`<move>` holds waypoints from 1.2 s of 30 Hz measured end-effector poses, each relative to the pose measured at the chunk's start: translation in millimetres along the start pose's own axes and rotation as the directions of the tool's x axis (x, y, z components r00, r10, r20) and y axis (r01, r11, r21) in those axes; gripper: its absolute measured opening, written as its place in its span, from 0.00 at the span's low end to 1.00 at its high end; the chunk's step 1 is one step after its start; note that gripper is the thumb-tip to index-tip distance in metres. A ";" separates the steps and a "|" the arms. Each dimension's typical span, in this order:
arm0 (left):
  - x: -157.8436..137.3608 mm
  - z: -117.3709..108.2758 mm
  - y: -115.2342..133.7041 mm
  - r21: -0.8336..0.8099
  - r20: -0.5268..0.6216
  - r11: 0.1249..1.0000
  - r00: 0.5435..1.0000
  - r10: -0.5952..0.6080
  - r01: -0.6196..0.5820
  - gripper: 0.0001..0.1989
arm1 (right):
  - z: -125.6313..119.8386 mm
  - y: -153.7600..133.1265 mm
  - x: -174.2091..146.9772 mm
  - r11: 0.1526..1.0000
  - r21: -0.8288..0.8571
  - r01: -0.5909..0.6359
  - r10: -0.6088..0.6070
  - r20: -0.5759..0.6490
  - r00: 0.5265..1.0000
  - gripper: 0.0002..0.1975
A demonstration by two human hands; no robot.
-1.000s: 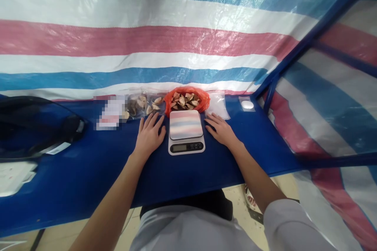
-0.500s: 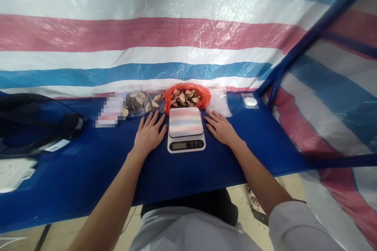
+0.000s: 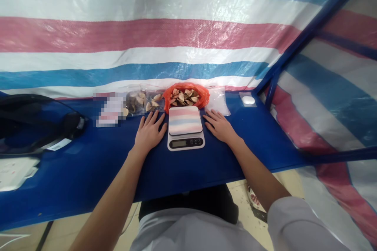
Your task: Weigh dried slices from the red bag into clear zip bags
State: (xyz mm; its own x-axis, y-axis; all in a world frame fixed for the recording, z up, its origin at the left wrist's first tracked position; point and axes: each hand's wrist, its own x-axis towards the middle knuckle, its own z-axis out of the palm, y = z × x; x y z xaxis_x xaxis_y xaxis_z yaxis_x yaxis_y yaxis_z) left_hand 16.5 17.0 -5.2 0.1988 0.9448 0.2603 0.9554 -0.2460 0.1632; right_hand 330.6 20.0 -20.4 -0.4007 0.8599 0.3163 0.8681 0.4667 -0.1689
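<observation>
Between my two hands stands a white kitchen scale (image 3: 186, 127), its shiny top plate bare and its display strip toward me. My left hand (image 3: 150, 131) lies flat on the blue table (image 3: 188, 172), fingers spread, just left of the scale. On the other side, my right hand (image 3: 220, 126) also rests flat with its fingers apart. Behind the scale sits an open red plastic bag (image 3: 203, 93) full of dried, brownish, curved slices (image 3: 186, 97). A clear bag (image 3: 143, 102) with similar pieces lies beyond my left fingertips. A clear, flat plastic bag (image 3: 217, 101) is beyond my right fingers.
At the right back lies a small white rounded object (image 3: 248, 100) on a clear packet. A black strap-like item (image 3: 67, 123) and a white power strip (image 3: 17, 172) occupy the left. A striped tarp (image 3: 147, 35) hangs behind the table; a blue frame post (image 3: 272, 90) stands right.
The view has shifted very slightly. Both hands and the things on the table keep their places.
</observation>
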 end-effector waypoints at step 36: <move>85.7 -6.6 -56.9 -0.043 0.030 0.955 0.955 0.296 -0.295 0.20 | 6.9 0.6 18.0 0.990 0.127 -0.053 0.063 -0.075 0.995 0.19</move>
State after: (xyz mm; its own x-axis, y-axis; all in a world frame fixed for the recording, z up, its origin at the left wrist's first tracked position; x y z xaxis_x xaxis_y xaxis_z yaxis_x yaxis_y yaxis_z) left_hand -22.3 110.6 14.0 0.4793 0.8355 0.2686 0.8440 -0.5227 0.1199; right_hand 321.9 37.3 -21.2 -0.3224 0.8694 0.3746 0.8438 0.4432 -0.3026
